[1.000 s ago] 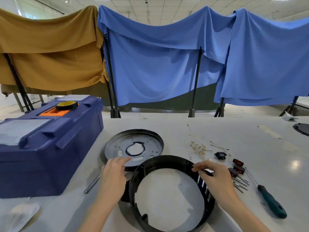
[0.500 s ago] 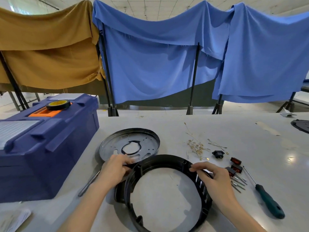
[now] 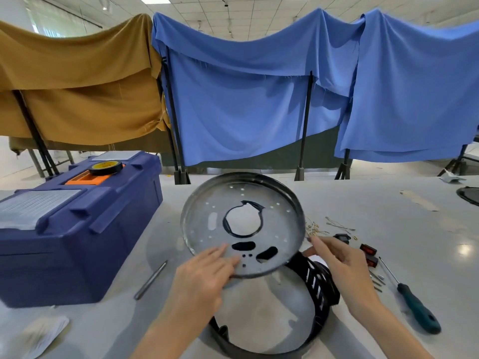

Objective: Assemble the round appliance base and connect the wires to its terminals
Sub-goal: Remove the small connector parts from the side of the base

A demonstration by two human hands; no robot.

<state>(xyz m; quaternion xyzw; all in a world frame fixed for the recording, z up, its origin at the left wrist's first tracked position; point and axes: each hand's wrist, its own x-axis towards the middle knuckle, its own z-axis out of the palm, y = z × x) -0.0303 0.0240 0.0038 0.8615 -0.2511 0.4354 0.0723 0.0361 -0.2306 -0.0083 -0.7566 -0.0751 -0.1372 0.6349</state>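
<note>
At the left of the bench (image 3: 103,327) the blue toolbox (image 3: 77,229) is sitting well apart from the work, and a thin metal rod (image 3: 150,280) is lying between it and my hands. My left hand (image 3: 204,278) is gripping the near rim of the metal plate (image 3: 243,224), its fingers (image 3: 220,255) lying across the inner face. The plate is hanging tilted in the air above the far side of the black ring (image 3: 318,286), which is resting on the bench. My right hand (image 3: 344,265) is steadying the plate's right rim with nearly straight fingertips, holding nothing else.

I am judging the risk as this: gripped firmly on one side only, the plate could be coming down crooked and catching the ring's wall instead of seating. It could also be sweeping the loose wires (image 3: 317,229) and red switches (image 3: 368,250) lying near the screwdriver (image 3: 414,307).

The plate is looking thin, grey and shallow-lipped, showing a large central cut-out, two oblong slots and scattered small holes.
</note>
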